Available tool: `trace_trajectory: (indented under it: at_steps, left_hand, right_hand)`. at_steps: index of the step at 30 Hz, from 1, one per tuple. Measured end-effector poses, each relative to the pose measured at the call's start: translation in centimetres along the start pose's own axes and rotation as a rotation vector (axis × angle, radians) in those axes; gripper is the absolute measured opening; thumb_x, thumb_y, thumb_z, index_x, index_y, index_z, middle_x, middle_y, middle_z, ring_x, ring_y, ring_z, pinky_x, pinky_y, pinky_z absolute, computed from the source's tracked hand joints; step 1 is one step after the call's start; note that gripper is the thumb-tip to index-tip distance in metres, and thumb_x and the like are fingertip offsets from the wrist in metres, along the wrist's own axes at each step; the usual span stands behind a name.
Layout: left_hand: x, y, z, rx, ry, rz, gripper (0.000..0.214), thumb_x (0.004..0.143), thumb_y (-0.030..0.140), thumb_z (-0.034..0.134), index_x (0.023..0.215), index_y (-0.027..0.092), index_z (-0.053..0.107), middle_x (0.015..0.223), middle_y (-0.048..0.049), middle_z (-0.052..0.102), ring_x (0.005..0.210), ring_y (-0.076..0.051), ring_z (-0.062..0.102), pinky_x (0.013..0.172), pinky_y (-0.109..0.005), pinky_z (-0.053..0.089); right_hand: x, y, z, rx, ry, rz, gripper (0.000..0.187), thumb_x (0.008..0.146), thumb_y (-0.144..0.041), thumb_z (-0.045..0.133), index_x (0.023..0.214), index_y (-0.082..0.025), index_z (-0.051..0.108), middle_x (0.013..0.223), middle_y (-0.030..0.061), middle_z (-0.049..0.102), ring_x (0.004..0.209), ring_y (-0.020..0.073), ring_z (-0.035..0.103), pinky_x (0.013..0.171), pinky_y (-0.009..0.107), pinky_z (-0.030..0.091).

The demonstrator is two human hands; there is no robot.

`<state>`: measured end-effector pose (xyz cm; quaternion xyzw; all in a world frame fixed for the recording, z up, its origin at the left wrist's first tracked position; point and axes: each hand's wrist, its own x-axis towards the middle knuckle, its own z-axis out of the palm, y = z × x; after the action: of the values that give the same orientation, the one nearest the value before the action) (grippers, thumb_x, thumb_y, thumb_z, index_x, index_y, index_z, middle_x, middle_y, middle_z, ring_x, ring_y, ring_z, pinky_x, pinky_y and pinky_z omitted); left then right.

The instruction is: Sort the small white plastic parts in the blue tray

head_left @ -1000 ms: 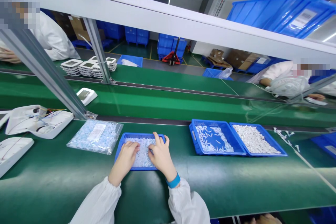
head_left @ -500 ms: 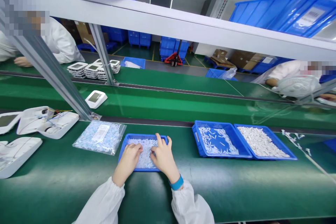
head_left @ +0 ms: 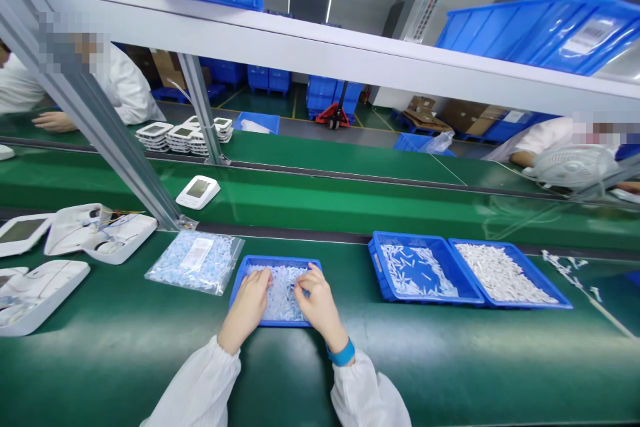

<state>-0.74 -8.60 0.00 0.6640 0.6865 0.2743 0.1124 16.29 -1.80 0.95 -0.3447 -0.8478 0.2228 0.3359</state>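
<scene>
A shallow blue tray [head_left: 290, 324] of small pale blue-white pieces [head_left: 283, 293] stands on the green work surface before me. Over its left side my left hand [head_left: 251, 295] is closed, thumb against the fingertips. Whatever it pinches is too small to make out. My right hand [head_left: 319, 297], with a blue band at the wrist, hovers at the tray's right side. Its thumb and forefinger meet in a pinch, the other fingers curled; any piece between them is hidden. Left of the tray lies a clear bag [head_left: 197, 261] of similar pieces with a white label.
To the right stand a blue bin [head_left: 467, 290] with thin white pieces and another tray [head_left: 535, 267] full of them. Opened white device housings [head_left: 103, 233] lie left. A white device [head_left: 198, 193] rests on the green belt. A metal post [head_left: 125, 147] and overhead shelf [head_left: 320, 40] stand ahead; co-workers sit beyond.
My right hand's fingers, spread a moment ago, have curled into a pinch. The left hand stays closed over the tray. The white device on the belt has shifted right in view.
</scene>
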Motion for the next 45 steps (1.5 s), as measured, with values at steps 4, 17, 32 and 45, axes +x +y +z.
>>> trace_trajectory:
  at_steps: [4,17,32,45]
  left_hand:
    - [0.0,0.1,0.0,-0.011,0.017,0.007,0.02,0.087,0.006,0.032,0.086,0.018,0.048,0.081,-0.0041,0.056,0.079,-0.019,0.053,0.075,-0.034,0.042]
    - [0.1,-0.7,0.5,-0.075,0.063,0.065,0.017,0.089,0.015,0.042,0.078,0.018,0.055,0.082,-0.0041,0.058,0.082,-0.02,0.054,0.077,-0.035,0.043]
    - [-0.1,-1.1,0.6,-0.148,0.214,0.103,0.026,0.089,0.012,0.036,0.099,0.018,0.059,0.09,-0.0069,0.064,0.085,-0.02,0.057,0.077,-0.036,0.048]
    - [1.4,2.4,1.7,-0.2,0.262,0.001,0.012,0.083,0.018,0.051,0.082,0.019,0.063,0.082,-0.0038,0.067,0.08,-0.019,0.062,0.077,-0.033,0.049]
  right_hand:
    - [0.0,0.2,0.4,0.037,0.013,0.011,0.025,0.083,-0.009,0.048,0.063,-0.017,0.06,0.069,0.0013,0.062,0.07,0.0133,0.058,0.101,0.036,0.039]
    - [-0.4,0.9,0.4,0.022,-0.02,-0.012,0.022,0.088,-0.008,0.045,0.088,-0.017,0.066,0.085,0.0074,0.064,0.085,0.0208,0.056,0.077,0.033,0.046]
    - [-0.4,0.2,-0.1,-0.056,-0.018,-0.007,0.026,0.093,-0.014,0.037,0.103,-0.014,0.061,0.089,0.0099,0.06,0.087,0.0223,0.053,0.08,0.037,0.047]
    - [0.2,-1.2,-0.9,0.305,0.116,0.103,0.018,0.092,-0.02,0.047,0.091,-0.019,0.065,0.088,0.0055,0.064,0.086,0.0172,0.059,0.079,0.03,0.047]
